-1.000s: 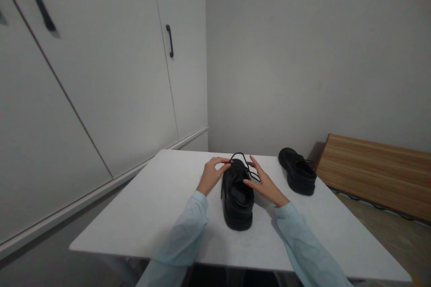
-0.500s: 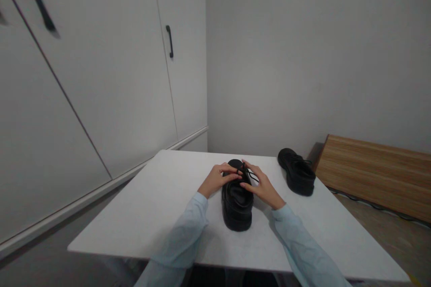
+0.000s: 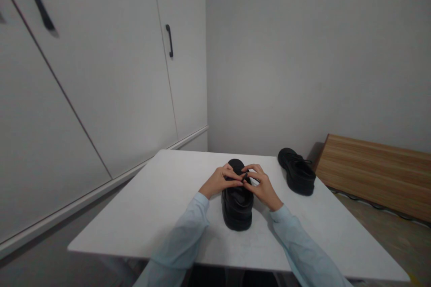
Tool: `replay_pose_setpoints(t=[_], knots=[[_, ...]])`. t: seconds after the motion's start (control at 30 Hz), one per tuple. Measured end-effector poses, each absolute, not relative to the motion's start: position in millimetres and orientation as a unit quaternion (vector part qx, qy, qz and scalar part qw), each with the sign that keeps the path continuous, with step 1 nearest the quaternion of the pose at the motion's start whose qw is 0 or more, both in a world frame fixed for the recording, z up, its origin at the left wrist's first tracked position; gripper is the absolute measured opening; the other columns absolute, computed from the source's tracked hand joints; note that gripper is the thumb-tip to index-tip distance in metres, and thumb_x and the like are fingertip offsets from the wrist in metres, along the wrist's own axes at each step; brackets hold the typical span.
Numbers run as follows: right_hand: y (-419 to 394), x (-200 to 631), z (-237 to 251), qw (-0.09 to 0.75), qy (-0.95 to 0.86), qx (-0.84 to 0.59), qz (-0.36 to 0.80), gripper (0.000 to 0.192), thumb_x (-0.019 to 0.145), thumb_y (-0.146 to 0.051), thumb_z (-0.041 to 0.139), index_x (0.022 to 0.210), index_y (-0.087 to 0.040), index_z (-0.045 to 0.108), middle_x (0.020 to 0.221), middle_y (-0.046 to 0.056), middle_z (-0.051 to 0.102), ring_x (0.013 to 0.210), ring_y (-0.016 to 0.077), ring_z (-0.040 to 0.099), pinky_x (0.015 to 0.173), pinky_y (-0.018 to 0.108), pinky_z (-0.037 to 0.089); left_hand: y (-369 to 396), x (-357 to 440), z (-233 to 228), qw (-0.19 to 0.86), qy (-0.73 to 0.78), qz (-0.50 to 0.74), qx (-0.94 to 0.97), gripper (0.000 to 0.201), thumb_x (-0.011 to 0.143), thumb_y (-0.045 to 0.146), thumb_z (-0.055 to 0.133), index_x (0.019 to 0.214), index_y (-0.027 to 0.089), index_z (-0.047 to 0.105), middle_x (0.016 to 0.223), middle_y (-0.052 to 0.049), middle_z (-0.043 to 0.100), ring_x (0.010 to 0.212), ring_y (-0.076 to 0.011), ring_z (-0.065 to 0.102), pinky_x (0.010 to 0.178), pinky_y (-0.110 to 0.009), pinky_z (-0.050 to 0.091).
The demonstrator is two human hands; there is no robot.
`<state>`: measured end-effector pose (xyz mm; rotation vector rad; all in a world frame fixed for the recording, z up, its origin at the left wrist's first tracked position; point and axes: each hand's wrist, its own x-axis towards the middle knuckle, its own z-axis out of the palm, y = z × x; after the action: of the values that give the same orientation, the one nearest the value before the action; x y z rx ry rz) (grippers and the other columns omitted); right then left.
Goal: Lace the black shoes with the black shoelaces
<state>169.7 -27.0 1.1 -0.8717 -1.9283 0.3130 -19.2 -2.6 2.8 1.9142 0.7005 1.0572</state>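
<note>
A black lace-up shoe (image 3: 237,206) stands in the middle of the white table (image 3: 161,206), heel toward me. My left hand (image 3: 218,180) and my right hand (image 3: 262,186) meet over its tongue, fingers pinched on the black laces (image 3: 244,176). Both fingertips nearly touch each other above the shoe. Light blue sleeves cover both forearms.
A second black shoe (image 3: 298,171) sits at the table's far right corner. A wooden board (image 3: 373,170) lies low on the right by the wall. White cupboard doors with a dark handle (image 3: 169,41) stand to the left.
The raised lace loop has come down. Both hands have closed in toward each other over the shoe's tongue, fingers now pinched on the laces.
</note>
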Motion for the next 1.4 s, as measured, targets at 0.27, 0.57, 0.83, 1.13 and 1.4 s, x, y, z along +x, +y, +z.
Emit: replay_pose_setpoints(t=[0.27,0.57,0.83,1.13,1.4], knots=[[-25.6,176.2,4.6,0.541,-0.735,-0.380,0.152,0.005,0.078,-0.026,0.065,0.078,-0.021,0.066,0.083,0.004,0.062,0.086,0.0210,0.056,0.081,0.037,0.043,-3.3,-22.9,10.4,0.375,0.292,0.468,0.745,0.030,0.070,0.035,0.072,0.095,0.019,0.073,0.075,-0.004,0.065,0.078,-0.0163,0.054,0.077,-0.028,0.040],[-6.9,197.3,-1.8,0.714,-0.511,-0.422,0.224,0.018,0.073,-0.032,0.068,0.083,-0.018,0.063,0.077,0.001,0.062,0.073,0.0148,0.059,0.071,0.030,0.048,13.8,-25.7,-2.9,0.328,0.401,0.510,0.686,0.024,0.079,0.033,0.058,0.090,0.016,0.069,0.087,-0.006,0.069,0.078,-0.0154,0.060,0.072,-0.026,0.044],[5.6,209.8,-8.5,0.814,-0.362,-0.418,0.177,0.021,0.070,-0.029,0.067,0.084,-0.017,0.056,0.081,0.003,0.066,0.072,0.0146,0.064,0.069,0.029,0.049,17.3,-28.9,-14.3,0.289,0.506,0.450,0.676,0.016,0.074,0.023,0.058,0.086,0.017,0.068,0.074,-0.002,0.067,0.071,-0.0138,0.060,0.070,-0.024,0.045],[-5.4,203.4,-1.0,0.752,-0.438,-0.484,0.089,0.020,0.073,-0.033,0.064,0.083,-0.016,0.058,0.084,0.006,0.063,0.081,0.0183,0.061,0.073,0.033,0.049,19.5,-31.3,-19.7,0.283,0.504,0.442,0.686,0.010,0.071,0.023,0.061,0.077,0.018,0.066,0.074,-0.003,0.068,0.072,-0.0161,0.061,0.070,-0.027,0.046],[-0.4,201.9,-12.8,0.597,-0.583,-0.543,0.097,0.022,0.075,-0.038,0.059,0.081,-0.017,0.061,0.081,0.007,0.065,0.078,0.0212,0.059,0.075,0.039,0.046,19.0,-31.2,-18.7,0.277,0.490,0.450,0.694,0.007,0.071,0.020,0.061,0.076,0.018,0.065,0.074,-0.002,0.068,0.072,-0.0159,0.061,0.071,-0.027,0.046]])
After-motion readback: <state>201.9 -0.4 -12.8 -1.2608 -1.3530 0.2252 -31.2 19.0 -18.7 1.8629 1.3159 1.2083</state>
